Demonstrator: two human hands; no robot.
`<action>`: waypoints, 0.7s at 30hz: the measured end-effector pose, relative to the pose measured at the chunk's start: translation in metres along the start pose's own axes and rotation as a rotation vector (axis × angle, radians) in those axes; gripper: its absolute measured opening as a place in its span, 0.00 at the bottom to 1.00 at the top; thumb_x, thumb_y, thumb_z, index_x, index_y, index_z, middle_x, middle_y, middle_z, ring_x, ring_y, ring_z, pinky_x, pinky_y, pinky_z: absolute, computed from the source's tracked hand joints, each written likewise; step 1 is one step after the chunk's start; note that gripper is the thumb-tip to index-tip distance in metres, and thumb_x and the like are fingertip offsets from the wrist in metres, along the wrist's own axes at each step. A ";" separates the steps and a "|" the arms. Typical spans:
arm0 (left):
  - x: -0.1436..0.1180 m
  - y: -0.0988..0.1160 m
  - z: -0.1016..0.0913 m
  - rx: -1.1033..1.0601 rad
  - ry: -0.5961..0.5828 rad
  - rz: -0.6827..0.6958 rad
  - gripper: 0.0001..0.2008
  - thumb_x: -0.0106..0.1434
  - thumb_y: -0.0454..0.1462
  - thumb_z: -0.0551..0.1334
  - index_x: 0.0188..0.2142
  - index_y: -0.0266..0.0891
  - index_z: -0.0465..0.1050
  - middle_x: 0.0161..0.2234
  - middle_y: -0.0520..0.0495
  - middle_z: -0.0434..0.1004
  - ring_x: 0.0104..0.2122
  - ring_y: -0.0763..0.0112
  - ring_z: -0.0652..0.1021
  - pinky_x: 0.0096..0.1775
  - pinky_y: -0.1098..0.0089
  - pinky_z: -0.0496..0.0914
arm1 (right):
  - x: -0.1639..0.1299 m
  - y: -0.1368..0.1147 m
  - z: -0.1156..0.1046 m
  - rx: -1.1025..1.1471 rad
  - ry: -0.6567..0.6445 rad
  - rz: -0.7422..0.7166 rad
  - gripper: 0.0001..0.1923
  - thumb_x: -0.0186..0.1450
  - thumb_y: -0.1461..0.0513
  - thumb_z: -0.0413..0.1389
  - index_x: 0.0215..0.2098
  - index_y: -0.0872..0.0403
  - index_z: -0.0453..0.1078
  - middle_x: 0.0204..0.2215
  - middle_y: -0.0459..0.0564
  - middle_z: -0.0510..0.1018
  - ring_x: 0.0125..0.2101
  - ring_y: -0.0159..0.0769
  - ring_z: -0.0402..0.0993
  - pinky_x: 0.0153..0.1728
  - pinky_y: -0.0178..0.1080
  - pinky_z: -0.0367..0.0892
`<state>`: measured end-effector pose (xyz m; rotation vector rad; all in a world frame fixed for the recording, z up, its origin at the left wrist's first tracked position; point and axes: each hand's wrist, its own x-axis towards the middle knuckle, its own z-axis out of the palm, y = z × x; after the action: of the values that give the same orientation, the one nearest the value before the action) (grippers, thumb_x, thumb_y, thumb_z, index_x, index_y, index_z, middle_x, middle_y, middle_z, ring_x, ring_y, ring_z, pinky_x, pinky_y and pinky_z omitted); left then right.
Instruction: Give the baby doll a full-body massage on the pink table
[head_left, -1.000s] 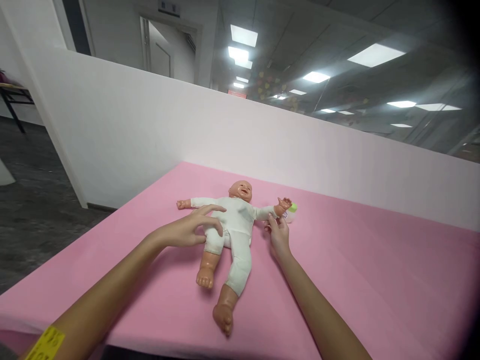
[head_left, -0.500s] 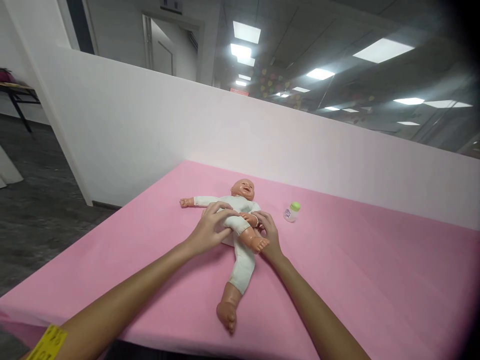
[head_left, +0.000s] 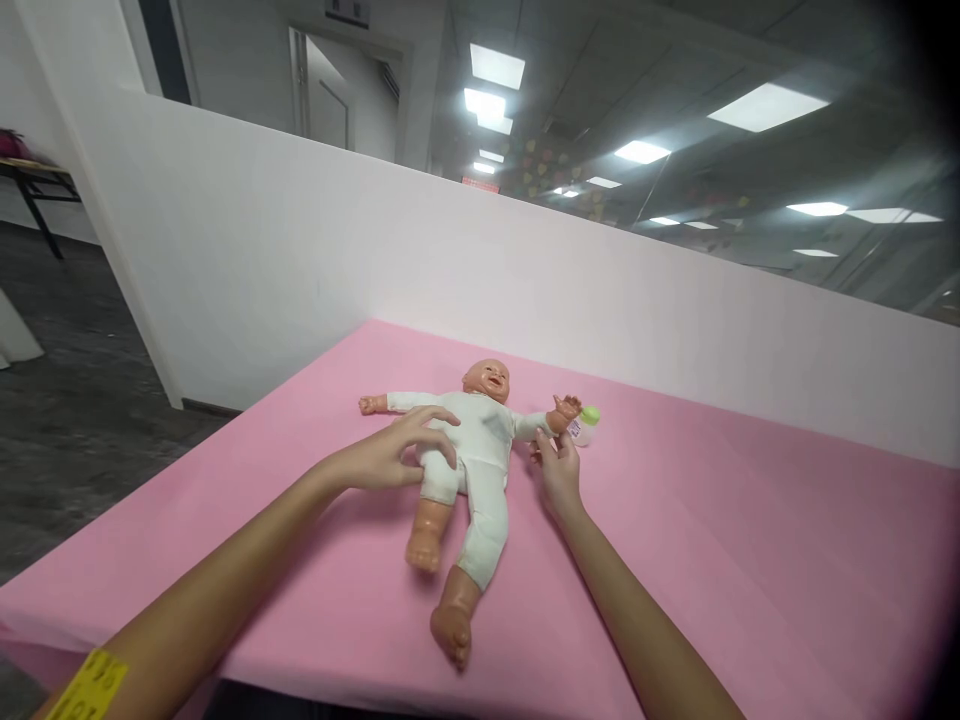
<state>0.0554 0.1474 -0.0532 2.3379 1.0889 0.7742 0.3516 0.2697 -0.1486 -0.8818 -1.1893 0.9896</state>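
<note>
On its back on the pink-covered table lies a baby doll (head_left: 480, 430) with a white cloth body, its head toward the far wall. My left hand (head_left: 397, 450) rests at the doll's left-side hip and thigh in the picture, fingers curved and spread apart. At the doll's other side, my right hand (head_left: 559, 470) has its fingertips closed at the wrist of the doll's outstretched arm (head_left: 532, 425). Both doll legs point toward me, slightly apart. Partly behind the doll's hand stands a small clear bottle with a green cap (head_left: 590, 415).
A pink cloth (head_left: 712, 560) covers the table. A white partition (head_left: 600, 290) rises along its far and left sides. Dark floor (head_left: 90, 400) shows at the left, with a small table (head_left: 37, 185) farther back.
The doll's raised leg has come down to the left and straightened. Its arm on the right has swung outward from the body with my right hand. My left hand has shifted slightly left.
</note>
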 end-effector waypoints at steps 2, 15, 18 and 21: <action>-0.003 0.000 -0.006 -0.007 -0.051 -0.004 0.13 0.64 0.32 0.65 0.46 0.49 0.81 0.67 0.48 0.61 0.67 0.51 0.65 0.61 0.59 0.69 | 0.002 0.001 -0.001 0.022 0.034 0.026 0.23 0.62 0.48 0.66 0.48 0.52 0.71 0.32 0.44 0.75 0.26 0.29 0.68 0.26 0.34 0.65; 0.018 0.003 0.042 0.043 0.445 0.032 0.18 0.64 0.34 0.66 0.54 0.47 0.77 0.55 0.44 0.71 0.58 0.56 0.71 0.63 0.55 0.66 | -0.020 -0.003 0.011 -0.417 -0.286 -0.472 0.18 0.66 0.62 0.58 0.54 0.48 0.75 0.53 0.54 0.76 0.50 0.44 0.74 0.41 0.41 0.71; 0.019 0.003 0.045 0.049 0.474 0.030 0.17 0.65 0.35 0.65 0.54 0.47 0.77 0.54 0.44 0.71 0.57 0.55 0.71 0.62 0.53 0.66 | -0.021 -0.003 0.010 -0.444 -0.310 -0.501 0.19 0.66 0.63 0.58 0.55 0.48 0.75 0.54 0.54 0.75 0.51 0.45 0.74 0.41 0.42 0.72; 0.017 0.002 0.041 0.041 0.449 0.026 0.18 0.65 0.35 0.65 0.54 0.48 0.76 0.55 0.43 0.70 0.58 0.55 0.71 0.62 0.53 0.67 | -0.018 -0.004 0.009 -0.403 -0.267 -0.432 0.17 0.67 0.60 0.58 0.54 0.48 0.75 0.54 0.54 0.76 0.51 0.45 0.74 0.42 0.42 0.72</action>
<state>0.0923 0.1535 -0.0769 2.2716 1.2606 1.3428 0.3422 0.2520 -0.1493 -0.7654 -1.7613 0.5304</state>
